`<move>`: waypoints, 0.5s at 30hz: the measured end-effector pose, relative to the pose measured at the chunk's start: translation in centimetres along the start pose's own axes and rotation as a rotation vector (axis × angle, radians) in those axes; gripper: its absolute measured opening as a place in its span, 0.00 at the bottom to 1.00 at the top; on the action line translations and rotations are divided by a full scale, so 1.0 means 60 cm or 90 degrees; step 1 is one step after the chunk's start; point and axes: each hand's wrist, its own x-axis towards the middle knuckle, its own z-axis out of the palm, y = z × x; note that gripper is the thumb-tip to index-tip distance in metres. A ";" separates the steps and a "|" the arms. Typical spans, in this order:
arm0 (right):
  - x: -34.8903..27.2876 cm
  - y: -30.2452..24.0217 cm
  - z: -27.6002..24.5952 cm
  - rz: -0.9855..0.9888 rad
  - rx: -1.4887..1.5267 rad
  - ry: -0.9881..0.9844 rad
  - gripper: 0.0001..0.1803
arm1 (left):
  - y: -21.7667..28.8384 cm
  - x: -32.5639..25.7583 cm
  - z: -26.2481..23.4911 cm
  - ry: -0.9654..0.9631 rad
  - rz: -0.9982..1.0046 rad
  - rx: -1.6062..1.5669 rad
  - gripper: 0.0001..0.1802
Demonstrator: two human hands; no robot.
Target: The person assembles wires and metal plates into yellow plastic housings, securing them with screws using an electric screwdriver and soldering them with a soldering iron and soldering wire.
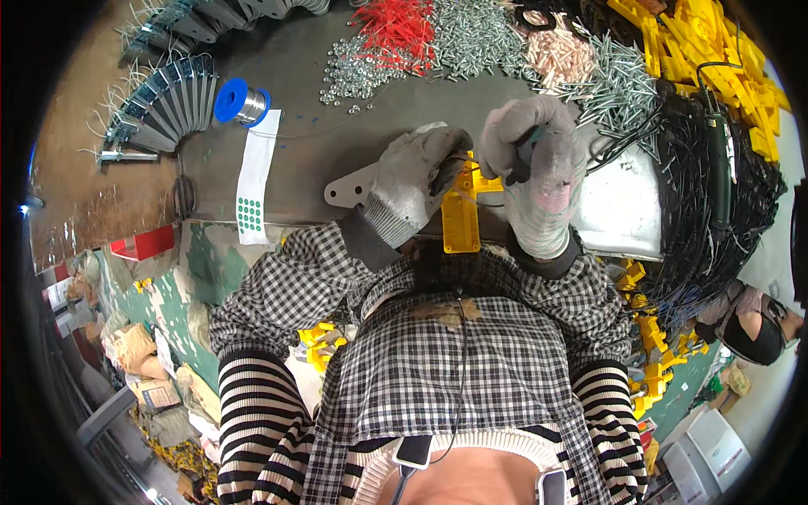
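My left hand [417, 172], in a grey glove, is closed, its fingertips pinching what looks like a thin black wire [459, 160]. From under that hand sticks out a grey metal plate [343, 191] with round holes; whether the hand grips it is hidden. Between my hands lies a yellow plastic housing [460, 222], its lower end near the front edge of the worktop. My right hand [543, 168], also gloved, is curled closed just right of the housing. Something dark shows within its fingers, too covered to name.
A blue solder spool [241, 103] stands beside a white strip with green dots [252, 202]. Grey plates with circuit boards [164, 105] fan out leftward. Piles of screws [619, 88], washers [353, 74] and red pieces [396, 34] lie behind. Black cables [707, 185] and yellow parts [715, 50] crowd the right.
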 end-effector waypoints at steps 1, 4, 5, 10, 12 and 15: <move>-0.001 0.003 0.003 -0.021 -0.041 0.018 0.21 | 0.003 0.003 -0.002 0.000 -0.002 -0.001 0.32; -0.005 0.009 0.009 -0.057 -0.111 0.043 0.23 | 0.016 0.018 -0.007 -0.031 0.019 -0.021 0.28; -0.005 0.012 0.011 -0.070 -0.137 0.048 0.24 | 0.009 0.018 0.000 -0.010 0.027 0.009 0.26; -0.006 0.017 0.007 -0.061 -0.174 0.113 0.24 | 0.024 0.027 -0.009 -0.061 -0.037 0.030 0.26; -0.003 0.018 0.007 -0.080 -0.192 0.117 0.25 | 0.026 0.024 -0.011 -0.066 -0.043 0.054 0.26; -0.006 0.012 0.026 -0.037 -0.143 0.201 0.18 | 0.036 0.031 -0.022 -0.123 -0.047 0.082 0.23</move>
